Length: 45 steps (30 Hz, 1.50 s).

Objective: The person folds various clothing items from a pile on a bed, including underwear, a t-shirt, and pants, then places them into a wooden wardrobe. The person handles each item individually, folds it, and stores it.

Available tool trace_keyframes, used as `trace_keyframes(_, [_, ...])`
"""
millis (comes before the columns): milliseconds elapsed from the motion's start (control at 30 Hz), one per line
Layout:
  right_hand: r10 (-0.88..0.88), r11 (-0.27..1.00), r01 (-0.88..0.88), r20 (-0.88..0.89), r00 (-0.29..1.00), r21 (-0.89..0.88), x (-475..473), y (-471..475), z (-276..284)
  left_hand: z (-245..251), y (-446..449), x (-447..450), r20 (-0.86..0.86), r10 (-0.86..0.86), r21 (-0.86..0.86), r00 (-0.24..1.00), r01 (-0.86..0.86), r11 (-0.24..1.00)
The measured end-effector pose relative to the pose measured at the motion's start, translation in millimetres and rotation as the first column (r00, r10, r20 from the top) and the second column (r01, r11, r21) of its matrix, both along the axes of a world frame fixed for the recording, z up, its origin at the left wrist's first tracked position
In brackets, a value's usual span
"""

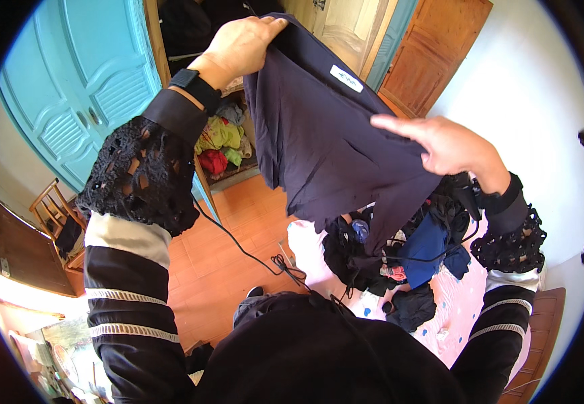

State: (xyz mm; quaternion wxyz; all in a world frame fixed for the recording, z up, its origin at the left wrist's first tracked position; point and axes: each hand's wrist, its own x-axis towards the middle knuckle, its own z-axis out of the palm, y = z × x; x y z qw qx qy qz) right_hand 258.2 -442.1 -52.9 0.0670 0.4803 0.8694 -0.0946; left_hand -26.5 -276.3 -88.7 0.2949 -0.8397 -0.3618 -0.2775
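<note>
A dark garment (322,131), possibly trousers, hangs stretched between my two hands. Its top edge slants down from left to right, and a white label (346,79) bearing writing sits just inside that edge. At the upper left corner, my left hand (244,48) grips the cloth with the fingers folded over it. My right hand (456,146) holds the other end, its index finger pointing along the top edge; the remaining fingers are partly hidden. Below the garment, a heap of dark clothes (352,252) with a blue piece (425,252) lies on a pink bedsheet (448,308).
Ahead stands an open wardrobe with colourful clothes (221,134) in its lower part. Blue panelled doors (95,76) are at the left, beyond the orange tiled floor (236,227). A black cable (236,245) runs by my body. A wooden chair (57,217) stands far left.
</note>
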Motion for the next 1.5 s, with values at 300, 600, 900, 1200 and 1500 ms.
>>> trace_keyframes(300, [-0.251,0.963,0.200,0.336,0.908,0.180,4,12,-22,3,-14,14,-0.003,-0.113,0.166,0.994,0.112,0.980])
trace_keyframes(600, [-0.319,0.872,0.346,-0.132,0.938,0.347,63,8,29,0,-6,-20,-0.037,-0.342,-0.166,0.939,0.331,0.929])
trace_keyframes(900, [0.005,0.616,0.016,-0.024,1.000,0.788,90,15,58,-8,-41,7,-0.571,-0.474,-0.128,0.670,0.498,0.858])
trace_keyframes(1200, [-0.159,0.568,0.467,-0.467,0.870,0.677,103,19,59,11,-31,14,0.623,-0.607,-0.005,0.493,0.779,0.627])
trace_keyframes(1500, [-0.076,0.349,0.318,-0.311,0.947,0.882,120,11,61,24,-19,9,0.251,-0.446,0.143,0.859,0.423,0.895])
